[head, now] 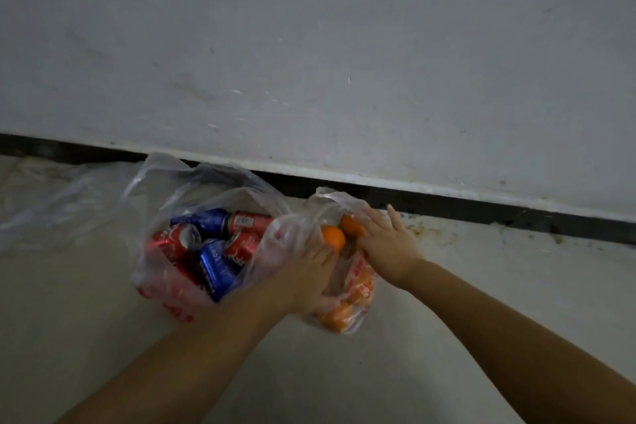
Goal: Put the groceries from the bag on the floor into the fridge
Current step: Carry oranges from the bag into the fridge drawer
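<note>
Two clear plastic bags lie on the floor against the wall. The left bag [161,182] holds several red and blue drink cans [213,244]. The right bag [358,289] holds several oranges. My left hand [309,275] reaches into the right bag with its fingers around one orange [333,238]. My right hand [389,244] rests over a second orange [351,225] at the bag's far side, fingers spread; whether it grips that orange is unclear. The fridge is out of view.
A white scuffed wall [309,62] with a black baseboard [481,210] runs right behind the bags. The pale floor [103,320] spreads to the left and front. Stains mark the floor by the baseboard at right.
</note>
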`<control>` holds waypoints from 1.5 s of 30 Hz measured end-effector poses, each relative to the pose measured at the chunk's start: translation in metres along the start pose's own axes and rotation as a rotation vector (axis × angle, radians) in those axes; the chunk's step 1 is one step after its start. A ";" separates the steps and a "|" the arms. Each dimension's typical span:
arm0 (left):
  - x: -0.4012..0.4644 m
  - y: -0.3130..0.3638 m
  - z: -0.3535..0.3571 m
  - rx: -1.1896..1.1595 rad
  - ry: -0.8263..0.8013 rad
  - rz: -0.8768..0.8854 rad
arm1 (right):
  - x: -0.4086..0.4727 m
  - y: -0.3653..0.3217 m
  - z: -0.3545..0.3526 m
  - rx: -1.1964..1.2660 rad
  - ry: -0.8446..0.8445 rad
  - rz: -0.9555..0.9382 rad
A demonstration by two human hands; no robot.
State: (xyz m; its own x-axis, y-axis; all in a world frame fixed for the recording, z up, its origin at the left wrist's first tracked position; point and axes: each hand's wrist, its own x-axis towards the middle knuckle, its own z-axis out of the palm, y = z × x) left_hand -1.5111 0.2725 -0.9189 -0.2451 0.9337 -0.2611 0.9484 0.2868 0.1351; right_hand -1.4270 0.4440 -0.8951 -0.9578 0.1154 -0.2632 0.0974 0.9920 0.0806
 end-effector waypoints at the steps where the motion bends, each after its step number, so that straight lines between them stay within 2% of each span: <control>1: 0.001 0.000 0.003 -0.113 -0.065 0.032 | -0.004 0.003 0.001 0.022 0.020 -0.021; 2: 0.003 -0.001 0.006 -0.174 -0.164 0.046 | -0.007 0.006 0.003 0.053 0.024 -0.011; 4: 0.002 0.004 0.005 -0.135 -0.312 0.054 | -0.016 0.013 0.005 0.123 -0.020 0.080; 5: 0.001 0.006 0.005 -0.117 -0.319 0.017 | -0.021 0.019 0.007 0.161 -0.052 0.134; 7: 0.000 0.013 0.000 -0.156 -0.251 -0.052 | -0.033 0.027 0.004 0.235 -0.138 0.206; 10: -0.001 0.026 -0.016 -0.197 -0.073 0.027 | -0.050 0.041 -0.003 0.265 -0.263 0.246; 12: 0.001 0.026 -0.020 -0.291 -0.096 0.098 | -0.062 0.047 -0.005 0.269 -0.369 0.249; 13: 0.000 0.028 -0.023 -0.361 -0.186 0.065 | -0.069 0.048 -0.006 0.259 -0.433 0.243; 14: 0.004 0.027 -0.023 -0.416 -0.195 0.017 | -0.077 0.048 -0.005 0.245 -0.494 0.238; 16: 0.009 0.027 -0.029 -0.450 -0.037 -0.015 | -0.090 0.040 -0.003 0.250 -0.604 0.211; 18: 0.015 0.031 -0.030 -0.356 0.061 0.092 | -0.100 0.033 -0.001 0.290 -0.651 0.185; 20: 0.015 0.030 -0.032 -0.176 0.014 0.255 | -0.104 0.035 0.007 0.278 -0.611 0.150; 22: 0.010 0.027 -0.023 0.049 0.036 0.432 | -0.109 0.039 0.013 0.155 -0.606 0.103; 24: 0.004 0.029 -0.010 0.170 0.008 0.581 | -0.113 0.036 0.012 0.031 -0.621 -0.002; 26: 0.000 0.034 0.006 0.234 -0.152 0.683 | -0.114 0.026 0.006 0.117 -0.423 -0.126; 28: -0.004 0.042 0.020 0.220 -0.292 0.630 | -0.110 0.013 0.004 0.312 -0.204 -0.198; 29: -0.004 0.045 0.025 0.148 -0.359 0.556 | -0.106 0.006 0.006 0.335 -0.153 -0.226; 31: -0.003 0.050 0.024 -0.049 -0.481 0.392 | -0.098 0.002 0.030 0.215 -0.160 -0.196; 33: -0.001 0.052 0.021 -0.256 -0.569 0.255 | -0.100 0.015 0.053 0.014 -0.190 0.038; 35: -0.001 0.050 0.022 -0.350 -0.534 0.205 | -0.112 0.037 0.062 -0.058 -0.282 0.286; 37: -0.004 0.048 0.023 -0.243 -0.474 0.247 | -0.128 0.059 0.067 0.039 -0.397 0.389; 40: -0.011 0.049 0.035 0.142 -0.410 0.312 | -0.147 0.068 0.080 0.063 -0.573 0.334; 41: -0.015 0.048 0.039 0.195 -0.396 0.329 | -0.150 0.066 0.085 0.078 -0.604 0.324; 45: -0.017 0.048 0.060 0.412 -0.283 0.441 | -0.148 0.057 0.088 0.074 -0.505 0.225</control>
State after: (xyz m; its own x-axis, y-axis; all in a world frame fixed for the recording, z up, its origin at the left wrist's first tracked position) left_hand -1.4494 0.2576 -0.9657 0.1926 0.8364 -0.5132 0.9607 -0.2672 -0.0749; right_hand -1.2560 0.4885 -0.9360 -0.6641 0.3173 -0.6770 0.3208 0.9388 0.1254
